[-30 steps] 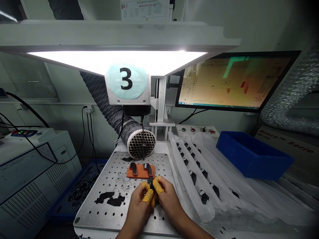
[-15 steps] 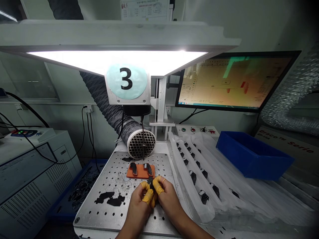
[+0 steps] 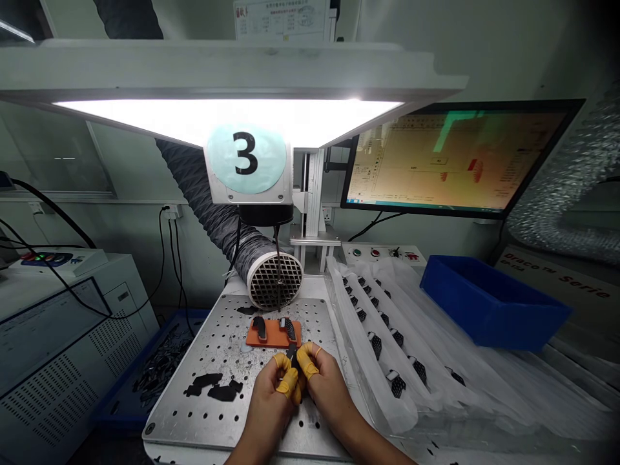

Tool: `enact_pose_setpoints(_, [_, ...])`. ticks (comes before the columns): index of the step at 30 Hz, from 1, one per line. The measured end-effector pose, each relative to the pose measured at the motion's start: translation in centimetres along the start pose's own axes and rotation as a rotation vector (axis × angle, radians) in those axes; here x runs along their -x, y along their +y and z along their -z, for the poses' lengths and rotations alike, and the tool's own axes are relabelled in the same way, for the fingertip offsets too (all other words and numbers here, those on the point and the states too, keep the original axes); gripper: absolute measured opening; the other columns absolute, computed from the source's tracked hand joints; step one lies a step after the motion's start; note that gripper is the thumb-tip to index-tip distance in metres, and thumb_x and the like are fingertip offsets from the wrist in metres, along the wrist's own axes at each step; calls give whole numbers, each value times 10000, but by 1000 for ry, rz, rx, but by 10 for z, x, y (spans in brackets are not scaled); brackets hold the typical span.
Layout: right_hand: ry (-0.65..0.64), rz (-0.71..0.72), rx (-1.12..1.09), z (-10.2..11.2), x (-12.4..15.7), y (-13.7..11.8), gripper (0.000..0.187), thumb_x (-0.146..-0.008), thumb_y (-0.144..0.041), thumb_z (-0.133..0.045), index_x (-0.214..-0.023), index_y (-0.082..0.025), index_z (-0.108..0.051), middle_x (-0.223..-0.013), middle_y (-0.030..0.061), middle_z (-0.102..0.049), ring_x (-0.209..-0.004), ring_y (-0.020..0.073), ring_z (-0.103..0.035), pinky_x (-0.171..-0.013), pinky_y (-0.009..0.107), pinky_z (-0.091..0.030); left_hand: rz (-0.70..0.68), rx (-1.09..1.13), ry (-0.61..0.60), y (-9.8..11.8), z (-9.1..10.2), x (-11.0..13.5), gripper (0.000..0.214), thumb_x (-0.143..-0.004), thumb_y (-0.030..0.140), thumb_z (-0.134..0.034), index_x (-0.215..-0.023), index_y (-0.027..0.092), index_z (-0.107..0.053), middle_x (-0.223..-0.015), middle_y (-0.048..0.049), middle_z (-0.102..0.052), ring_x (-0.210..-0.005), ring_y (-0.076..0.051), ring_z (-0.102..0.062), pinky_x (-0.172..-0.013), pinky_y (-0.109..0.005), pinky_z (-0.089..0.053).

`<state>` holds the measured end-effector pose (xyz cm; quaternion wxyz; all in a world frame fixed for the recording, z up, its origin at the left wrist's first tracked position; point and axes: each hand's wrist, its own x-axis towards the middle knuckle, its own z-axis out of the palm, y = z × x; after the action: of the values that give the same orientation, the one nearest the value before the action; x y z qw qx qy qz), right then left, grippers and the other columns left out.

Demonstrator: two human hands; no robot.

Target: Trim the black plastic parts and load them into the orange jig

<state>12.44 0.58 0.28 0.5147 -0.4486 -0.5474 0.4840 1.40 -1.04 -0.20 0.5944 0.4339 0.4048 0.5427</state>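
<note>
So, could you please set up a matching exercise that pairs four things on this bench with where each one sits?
Things:
1. small black part
2. orange block
3. blue bin
4. monitor

Places:
A. at the back right, screen lit
B. lying on the holed metal plate
C. pinched between the fingertips of the left hand and the right hand
D. at the far right, beside the white sheets

Pairs: 1-C; 2-B; 3-D; 4-A.

Small narrow black part (image 3: pixel 292 353), upright, pinched between left hand (image 3: pixel 271 395) and right hand (image 3: pixel 325 386)
</note>
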Motion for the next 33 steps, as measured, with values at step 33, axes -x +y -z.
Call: enact_pose_setpoints(33, [-9,-3,-18,0,-1,2,171,-800,-282,-532,-678,-189,-457,-610,-33,-454,-549,116,-420,-491,214,-332,8,-10,8,-1,1,-1,163,-718,306,-620,-705,167,-535,-503,77,-455,-366,-16,-266,-365,-145,-208])
